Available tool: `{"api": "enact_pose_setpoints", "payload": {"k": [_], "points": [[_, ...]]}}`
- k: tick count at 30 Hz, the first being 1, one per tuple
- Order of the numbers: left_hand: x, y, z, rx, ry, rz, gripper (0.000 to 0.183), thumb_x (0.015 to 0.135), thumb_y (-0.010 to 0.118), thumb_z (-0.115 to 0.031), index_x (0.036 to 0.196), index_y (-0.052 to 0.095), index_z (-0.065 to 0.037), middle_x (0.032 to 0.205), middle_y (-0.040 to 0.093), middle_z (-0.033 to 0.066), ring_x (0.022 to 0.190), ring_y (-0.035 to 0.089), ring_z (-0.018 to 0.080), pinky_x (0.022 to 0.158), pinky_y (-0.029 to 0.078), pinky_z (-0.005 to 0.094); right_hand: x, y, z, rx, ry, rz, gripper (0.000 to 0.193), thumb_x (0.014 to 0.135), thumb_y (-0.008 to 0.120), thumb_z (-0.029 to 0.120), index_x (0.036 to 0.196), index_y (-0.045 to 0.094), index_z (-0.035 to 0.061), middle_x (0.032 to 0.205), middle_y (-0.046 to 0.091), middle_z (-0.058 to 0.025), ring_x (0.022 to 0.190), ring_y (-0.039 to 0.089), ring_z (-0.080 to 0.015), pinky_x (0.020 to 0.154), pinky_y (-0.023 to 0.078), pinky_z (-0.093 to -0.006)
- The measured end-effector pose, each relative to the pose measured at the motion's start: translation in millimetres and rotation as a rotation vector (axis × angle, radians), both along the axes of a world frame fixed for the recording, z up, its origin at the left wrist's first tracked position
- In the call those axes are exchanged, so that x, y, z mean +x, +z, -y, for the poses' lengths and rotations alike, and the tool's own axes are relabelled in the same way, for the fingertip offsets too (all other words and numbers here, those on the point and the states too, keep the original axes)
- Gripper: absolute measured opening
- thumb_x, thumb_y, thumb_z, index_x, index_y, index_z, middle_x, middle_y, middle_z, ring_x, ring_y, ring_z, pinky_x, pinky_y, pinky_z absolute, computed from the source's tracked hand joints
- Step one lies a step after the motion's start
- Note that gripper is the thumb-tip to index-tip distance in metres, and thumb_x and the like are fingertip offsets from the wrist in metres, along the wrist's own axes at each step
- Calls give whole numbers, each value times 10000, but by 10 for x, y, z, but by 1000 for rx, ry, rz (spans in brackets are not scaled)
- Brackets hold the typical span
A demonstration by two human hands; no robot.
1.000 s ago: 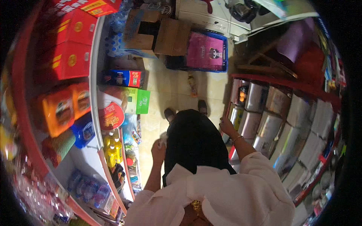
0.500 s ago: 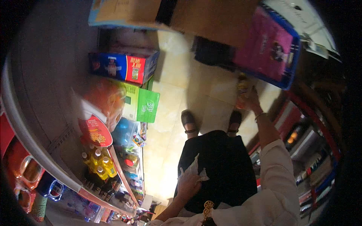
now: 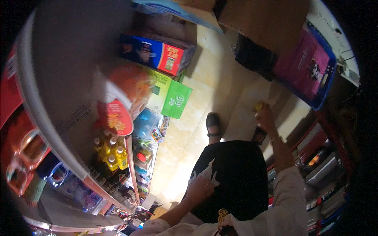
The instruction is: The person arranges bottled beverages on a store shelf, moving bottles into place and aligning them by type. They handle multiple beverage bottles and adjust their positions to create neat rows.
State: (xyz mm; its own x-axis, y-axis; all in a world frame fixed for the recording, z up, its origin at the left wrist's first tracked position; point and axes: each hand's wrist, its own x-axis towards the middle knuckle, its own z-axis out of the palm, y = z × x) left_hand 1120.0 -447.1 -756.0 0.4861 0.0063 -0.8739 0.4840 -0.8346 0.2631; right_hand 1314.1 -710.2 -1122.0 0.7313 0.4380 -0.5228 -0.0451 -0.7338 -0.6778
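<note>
My left hand [image 3: 200,191] is closed around a crumpled white cloth [image 3: 207,171], its pointed ends sticking out past the fingers, in front of my dark skirt. Farther out to the right, my right hand [image 3: 266,120] grips a small yellow item [image 3: 258,106] above the tiled floor. It looks like a little bottle or packet seen nearly end-on; blur and my fingers hide its exact kind.
To the left, a shelf holds yellow-filled bottles [image 3: 112,152]. Beside it stand a green box [image 3: 176,100] and a blue-and-red carton [image 3: 151,54]. A large cardboard box [image 3: 262,23] and a blue tray [image 3: 330,80] with a pink package lie ahead. More shelves [image 3: 321,173] line the right.
The view has turned, so the surroundings sit farther right. My right hand has drawn nearer to my body with the yellow item, now turned more end-on. My left hand keeps the cloth.
</note>
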Motion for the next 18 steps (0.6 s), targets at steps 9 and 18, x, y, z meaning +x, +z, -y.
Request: {"api": "enact_pose_setpoints", "payload": {"k": [9, 18], "points": [[-318, 353, -2, -48, 430, 316, 233, 868, 638, -183, 1061, 621, -53, 1013, 696, 150, 987, 673, 335, 802, 537, 500, -563, 3915, -863, 308, -123, -165, 684, 822, 848, 254, 1360, 481, 48, 1235, 563, -174, 1140, 613, -356, 952, 521, -435], [-481, 1642, -170, -996, 1475, -580, 959, 911, 355, -832, 1463, 506, -62, 1440, 578, 128, 1278, 585, 269, 1066, 481, 434, -615, 6109, -886, 678, -196, -427, 812, 800, 868, 123, 1449, 382, 69, 1332, 538, -100, 1223, 574, -224, 1040, 491, -404]]}}
